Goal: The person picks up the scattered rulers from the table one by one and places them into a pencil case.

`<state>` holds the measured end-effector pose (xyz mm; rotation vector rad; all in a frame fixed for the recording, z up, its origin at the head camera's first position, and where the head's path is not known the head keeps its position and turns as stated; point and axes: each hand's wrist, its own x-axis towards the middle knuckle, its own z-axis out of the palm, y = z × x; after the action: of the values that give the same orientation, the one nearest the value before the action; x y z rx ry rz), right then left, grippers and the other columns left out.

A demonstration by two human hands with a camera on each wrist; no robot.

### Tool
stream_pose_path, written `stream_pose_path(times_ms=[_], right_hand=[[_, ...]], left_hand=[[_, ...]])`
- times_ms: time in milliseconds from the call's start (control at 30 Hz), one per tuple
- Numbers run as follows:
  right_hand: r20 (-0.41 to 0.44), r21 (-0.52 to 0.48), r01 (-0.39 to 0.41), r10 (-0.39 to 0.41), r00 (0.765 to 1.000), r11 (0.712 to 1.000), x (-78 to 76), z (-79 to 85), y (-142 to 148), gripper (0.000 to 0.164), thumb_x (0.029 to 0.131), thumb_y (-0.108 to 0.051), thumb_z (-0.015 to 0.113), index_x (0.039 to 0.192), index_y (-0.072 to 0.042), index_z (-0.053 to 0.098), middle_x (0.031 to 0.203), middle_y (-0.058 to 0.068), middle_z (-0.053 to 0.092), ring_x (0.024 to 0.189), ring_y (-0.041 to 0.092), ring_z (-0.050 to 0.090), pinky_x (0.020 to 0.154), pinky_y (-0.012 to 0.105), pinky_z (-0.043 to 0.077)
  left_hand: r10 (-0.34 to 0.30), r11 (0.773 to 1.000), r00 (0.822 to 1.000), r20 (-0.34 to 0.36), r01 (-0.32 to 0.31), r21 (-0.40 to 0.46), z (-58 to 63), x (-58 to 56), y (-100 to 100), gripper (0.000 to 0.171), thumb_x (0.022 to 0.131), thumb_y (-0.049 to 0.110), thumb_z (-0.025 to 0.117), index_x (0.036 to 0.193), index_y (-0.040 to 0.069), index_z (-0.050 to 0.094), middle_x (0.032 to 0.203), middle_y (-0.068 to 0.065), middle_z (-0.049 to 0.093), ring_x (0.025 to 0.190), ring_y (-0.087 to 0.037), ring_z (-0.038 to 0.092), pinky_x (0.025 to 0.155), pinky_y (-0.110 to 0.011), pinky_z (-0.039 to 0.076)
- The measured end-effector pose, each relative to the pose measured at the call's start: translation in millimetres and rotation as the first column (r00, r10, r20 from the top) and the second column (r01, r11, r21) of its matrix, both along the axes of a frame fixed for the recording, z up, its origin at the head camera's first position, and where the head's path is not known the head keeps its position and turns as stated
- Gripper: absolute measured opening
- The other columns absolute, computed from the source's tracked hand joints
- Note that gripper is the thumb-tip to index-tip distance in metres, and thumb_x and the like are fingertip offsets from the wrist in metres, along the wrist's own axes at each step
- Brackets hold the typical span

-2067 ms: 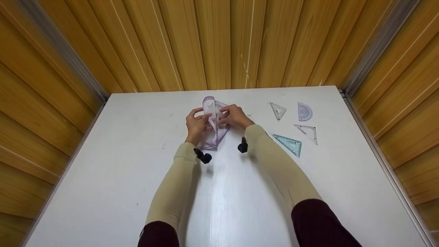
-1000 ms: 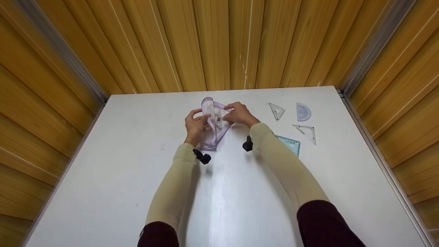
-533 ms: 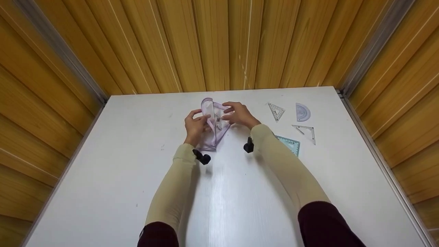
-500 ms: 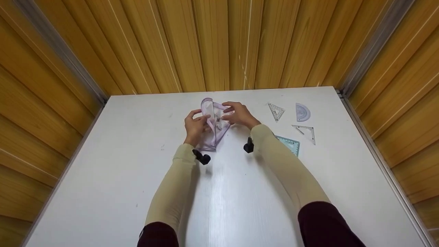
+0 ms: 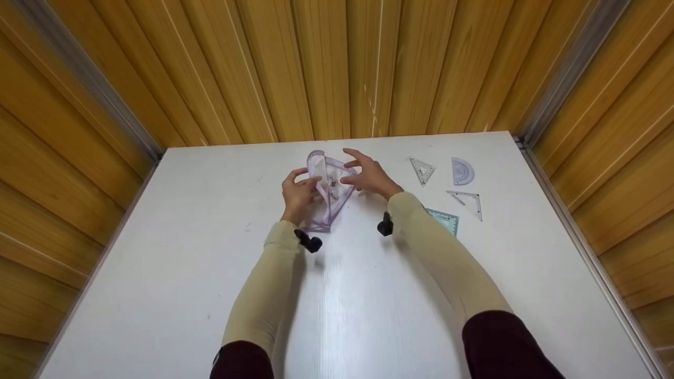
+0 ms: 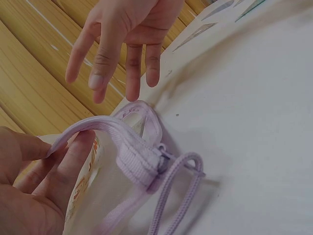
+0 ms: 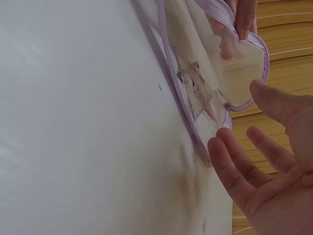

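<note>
A see-through pencil case [image 5: 320,215] with lilac zip edging stands at the middle back of the table, its zip undone and its mouth gaping. My left hand [image 5: 298,196] pinches the zip edge on the left side between thumb and fingers. In the left wrist view a lilac cord loop [image 6: 189,180] hangs from the zip's end. My right hand [image 5: 370,176] hovers at the case's right edge, fingers spread and holding nothing. Inside the case, the right wrist view shows a clear piece with ruler marks [image 7: 182,81] and a small printed patch.
To the right on the white table [image 5: 337,316] lie a small clear set square [image 5: 423,178], a protractor [image 5: 463,172], another clear set square [image 5: 479,206] and a teal set square [image 5: 448,221], partly under the right forearm. Wood-patterned walls [image 5: 337,68] close in the back and sides.
My right hand has drawn out of the case's mouth toward the right, and its fingers have spread. The mouth gapes wider than before. The left hand keeps its grip in place.
</note>
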<state>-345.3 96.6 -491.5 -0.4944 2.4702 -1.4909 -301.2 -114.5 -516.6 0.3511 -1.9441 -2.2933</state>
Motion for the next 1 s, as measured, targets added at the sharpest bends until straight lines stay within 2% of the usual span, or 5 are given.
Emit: stream_pose_path(times_ms=[133,367,600,800,1000], right_hand=[[-0.009,-0.003,-0.012,0.012,1.000,1.000,1.1,0.6,3,0.087,0.091,-0.013,0.080,0.162,-0.029,0.031,0.147,0.019,0.056,0.098,0.037,0.070,0.076,0.039,0.060],[-0.028,0.027,-0.035,0.036,0.999,0.999,4.3,5.3,10,0.089,0.092,-0.016,0.079,0.162,-0.035,0.028,0.148,0.016,0.055,0.101,0.033,0.070,0.082,0.045,0.060],[-0.028,0.066,-0.036,0.038,0.999,0.997,7.0,9.3,21,0.093,0.091,-0.023,0.080,0.161,-0.043,0.023,0.148,0.007,0.056,0.106,0.027,0.069,0.086,0.042,0.060],[-0.075,0.077,-0.052,0.058,0.995,0.996,11.8,10.7,35,0.095,0.091,-0.025,0.080,0.163,-0.040,0.020,0.146,0.010,0.058,0.114,0.031,0.065,0.092,0.048,0.057],[-0.116,0.127,-0.072,0.087,0.990,0.989,20.2,11.7,56,0.096,0.091,-0.028,0.081,0.164,-0.039,0.019,0.147,0.010,0.057,0.121,0.036,0.061,0.098,0.052,0.053]], left_hand=[[0.010,1.000,1.000,-0.003,-0.010,0.005,2.0,0.0,1,0.040,0.095,-0.003,0.066,0.134,0.000,0.057,0.099,-0.020,0.076,0.063,-0.018,0.068,0.054,-0.033,0.059],[0.006,1.000,1.000,0.002,-0.006,-0.011,5.9,2.4,1,0.041,0.096,-0.001,0.067,0.136,0.001,0.056,0.101,-0.020,0.076,0.063,-0.017,0.067,0.054,-0.033,0.060],[0.008,1.000,1.000,-0.001,-0.008,-0.013,6.4,3.1,2,0.040,0.096,0.000,0.068,0.135,0.002,0.058,0.102,-0.020,0.076,0.062,-0.018,0.067,0.056,-0.035,0.061],[0.003,1.000,1.000,-0.012,-0.004,-0.017,5.4,2.8,3,0.043,0.097,0.000,0.066,0.138,-0.001,0.055,0.102,-0.019,0.076,0.058,-0.015,0.063,0.055,-0.031,0.060],[0.011,1.000,1.000,-0.007,-0.012,-0.029,5.3,5.5,3,0.042,0.096,-0.001,0.066,0.137,-0.001,0.056,0.101,-0.019,0.076,0.061,-0.016,0.065,0.055,-0.032,0.060]])
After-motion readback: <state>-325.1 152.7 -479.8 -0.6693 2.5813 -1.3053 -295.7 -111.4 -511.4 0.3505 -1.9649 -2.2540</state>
